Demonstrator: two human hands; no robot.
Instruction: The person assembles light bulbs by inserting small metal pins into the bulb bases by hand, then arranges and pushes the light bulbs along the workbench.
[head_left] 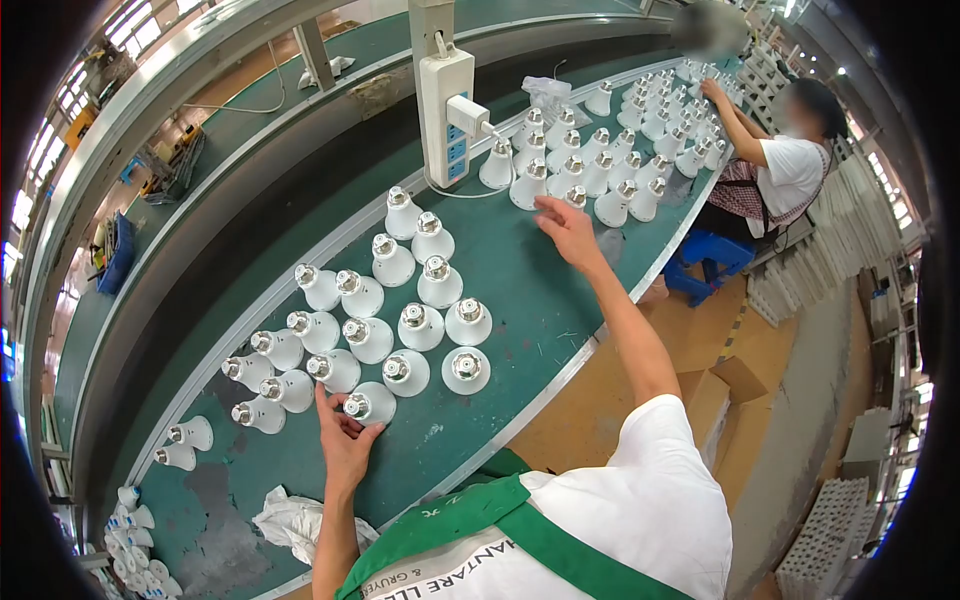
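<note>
Looks like smooth plastic on the bulbs (424, 338), bright glossy metal on their caps (413, 315). Looks matt across the surface (520, 290), rough and flaking at the worn patch (222, 530) by its left end. Reads as dull metal along the near-edge rim (542, 397), thin shiny plastic in the far-edge bag (546, 97), crumpled cloth or film in the near-edge bundle (292, 518).

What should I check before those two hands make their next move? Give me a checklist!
1. Left hand at a bulb: ok, right beside it.
2. Right hand touching the far bulbs: cannot tell, but very close.
3. Co-worker's hand clear of the right hand: ok, far up the table.
4. Crumpled white bundle apart from the bulbs: ok.
5. Lower-left bulbs in neat rows: not ok, jumbled together.
</note>
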